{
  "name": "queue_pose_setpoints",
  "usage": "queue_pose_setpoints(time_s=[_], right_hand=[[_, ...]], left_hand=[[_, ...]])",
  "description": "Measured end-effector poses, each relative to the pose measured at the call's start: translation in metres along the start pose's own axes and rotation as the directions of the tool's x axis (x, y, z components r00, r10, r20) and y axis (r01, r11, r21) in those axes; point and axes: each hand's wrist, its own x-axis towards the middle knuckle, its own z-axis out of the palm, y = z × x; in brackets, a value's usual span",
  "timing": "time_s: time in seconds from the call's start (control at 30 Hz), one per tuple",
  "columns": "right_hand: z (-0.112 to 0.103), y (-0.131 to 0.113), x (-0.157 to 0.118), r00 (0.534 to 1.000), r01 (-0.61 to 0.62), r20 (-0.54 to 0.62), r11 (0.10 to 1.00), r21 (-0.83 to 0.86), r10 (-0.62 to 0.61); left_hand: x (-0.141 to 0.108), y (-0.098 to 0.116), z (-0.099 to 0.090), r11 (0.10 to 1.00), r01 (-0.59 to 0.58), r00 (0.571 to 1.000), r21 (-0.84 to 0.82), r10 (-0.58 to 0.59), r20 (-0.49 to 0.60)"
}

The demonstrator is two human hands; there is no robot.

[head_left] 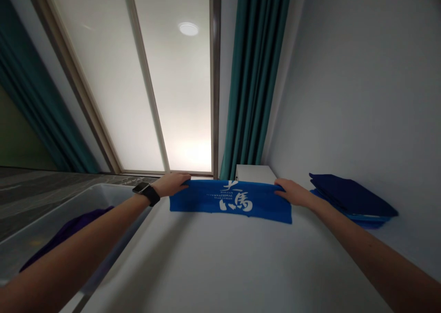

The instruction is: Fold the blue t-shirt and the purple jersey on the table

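A blue cloth (198, 199) with white lettering, reading in part "International Marathon", is stretched out between my two hands above a white surface. My left hand (172, 183), with a dark watch (147, 193) on its wrist, pinches the cloth's upper left corner. At the upper right corner my right hand (292, 192) grips it between thumb and fingers. The lower edge of the cloth hangs toward the white surface; whether it touches there I cannot tell. Whether the cloth is a towel or a shirt does not show.
The white tabletop (220, 267) spreads in front of me. On its right lies a stack of folded dark blue cloths (351, 196) near the wall. A translucent plastic bin (103, 189) with purple cloth (69, 230) stands at left. Beyond are a white box (255, 171) and teal curtains (257, 74).
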Motion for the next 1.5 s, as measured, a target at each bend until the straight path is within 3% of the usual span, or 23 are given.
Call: queue_pose_setpoints(time_s=[0.07,0.13,0.3,0.4,0.57,0.83,1.03,1.27,1.5], right_hand=[[0.003,-0.004,-0.007,0.992,0.019,-0.125,0.996,-0.088,-0.03],[0.019,-0.009,-0.022,0.973,0.057,-0.207,0.978,-0.198,-0.098],[0.094,-0.028,-0.077,0.953,0.092,-0.248,0.947,-0.307,-0.173],[0.128,-0.033,-0.103,0.941,0.081,-0.295,0.959,-0.272,-0.163],[0.139,-0.033,-0.122,0.938,0.087,-0.318,0.983,-0.163,-0.136],[0.142,-0.035,-0.139,0.942,0.115,-0.308,0.991,-0.073,-0.132],[0.14,-0.038,-0.156,0.95,0.118,-0.289,0.993,-0.026,-0.12],[0.145,-0.037,-0.178,0.955,0.098,-0.286,0.994,0.055,-0.078],[0.145,-0.039,-0.183,0.957,0.066,-0.288,0.989,0.132,-0.026]], left_hand=[[-0.012,0.007,0.005,0.998,0.036,0.994,0.056,-0.03,-0.102],[-0.029,0.019,0.022,0.994,0.04,0.985,0.098,-0.023,-0.17],[-0.081,0.055,0.095,0.997,0.015,0.99,0.074,-0.005,-0.14],[-0.107,0.066,0.119,0.999,0.049,0.99,0.01,-0.047,-0.136],[-0.129,0.069,0.117,0.997,0.064,0.988,-0.04,-0.069,-0.139],[-0.139,0.071,0.121,0.985,0.11,0.981,-0.133,-0.129,-0.145],[-0.15,0.074,0.119,0.978,0.07,0.978,-0.194,-0.106,-0.179],[-0.165,0.074,0.135,0.967,0.014,0.962,-0.255,-0.083,-0.262],[-0.167,0.072,0.137,0.957,0.001,0.948,-0.289,-0.093,-0.304]])
